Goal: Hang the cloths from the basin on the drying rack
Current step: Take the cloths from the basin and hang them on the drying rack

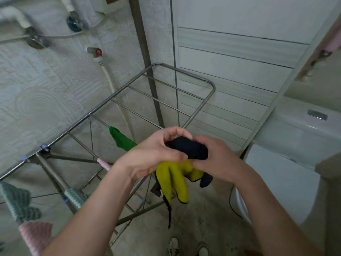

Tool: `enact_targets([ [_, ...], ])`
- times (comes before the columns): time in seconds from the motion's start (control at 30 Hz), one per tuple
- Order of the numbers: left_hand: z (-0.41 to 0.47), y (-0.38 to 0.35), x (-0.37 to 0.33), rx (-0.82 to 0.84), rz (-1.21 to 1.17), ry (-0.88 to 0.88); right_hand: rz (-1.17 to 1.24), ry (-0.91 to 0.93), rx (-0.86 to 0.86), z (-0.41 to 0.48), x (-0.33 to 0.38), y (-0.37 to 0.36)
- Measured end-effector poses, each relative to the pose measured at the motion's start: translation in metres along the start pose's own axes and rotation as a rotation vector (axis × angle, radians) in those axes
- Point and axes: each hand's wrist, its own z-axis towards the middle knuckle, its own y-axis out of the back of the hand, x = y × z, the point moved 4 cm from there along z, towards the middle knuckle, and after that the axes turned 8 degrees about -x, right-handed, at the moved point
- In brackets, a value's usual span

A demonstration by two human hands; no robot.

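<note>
Both hands meet in front of the person, just past the near edge of the metal drying rack (153,100), and both are closed on the same bundle of cloth. The left hand (153,154) wraps it from the left with fingers curled over the top and the thumb pressed along the front, against a dark navy cloth (190,149) bunched between the two hands. The right hand (217,159) pinches the same dark wad from the right, its fingers folded in tight; no gap shows between fingers and fabric on either side. Below the hands a yellow cloth (175,182) hangs down in loose folds, with a thin dark strap trailing lower and a small dark end poking out under the right hand. Whether the yellow and navy parts are one item or two cannot be told.

On the rack, a green cloth (121,139) hangs over a rail near the middle. At the rack's near left end hang a teal-and-white striped cloth (18,202) and a pink cloth (36,237). A white toilet (295,145) stands at the right.
</note>
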Motion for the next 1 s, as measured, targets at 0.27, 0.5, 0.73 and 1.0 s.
enact_targets([
  [0.27, -0.002, 0.007, -0.053, -0.424, 0.447, -0.276, -0.216, 0.127, -0.151, 0.009, -0.007, 0.018],
  [0.5, 0.004, 0.076, -0.065, -0.693, 0.048, -0.179, 0.12, -0.124, -0.22, 0.023, -0.031, 0.065],
  [0.73, 0.011, 0.139, -0.06, -0.279, 0.286, -0.084, 0.671, -0.33, -0.102, 0.068, -0.014, 0.086],
  [1.0, 0.064, 0.187, -0.048, -0.775, -0.144, -0.053, 0.647, -0.329, -0.376, 0.151, 0.018, 0.076],
])
